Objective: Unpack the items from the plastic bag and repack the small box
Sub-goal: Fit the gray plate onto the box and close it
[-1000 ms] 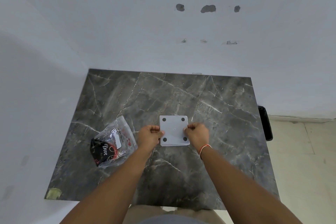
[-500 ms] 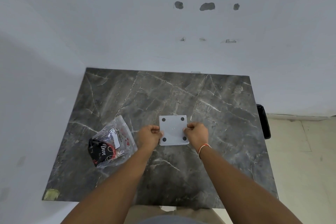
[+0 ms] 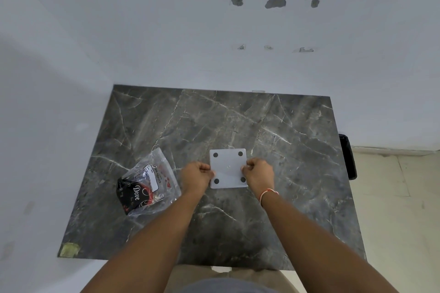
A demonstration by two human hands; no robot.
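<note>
A small flat grey-white box (image 3: pixel 228 166) with four dark round dots at its corners lies on the dark marble table (image 3: pixel 273 131). My left hand (image 3: pixel 196 175) grips its left edge and my right hand (image 3: pixel 259 173) grips its right edge, fingers curled. To the left of my left hand lies a clear plastic bag (image 3: pixel 148 182) with a black and red "Dove" packet inside it. Neither hand touches the bag.
The table stands against a white wall, with another wall close on its left. A black object (image 3: pixel 347 156) sits just past the table's right edge, over a tiled floor. A yellowish patch (image 3: pixel 69 249) marks the front left corner.
Both hands stay on the box's edges in the same place. Only the camera has shifted slightly.
</note>
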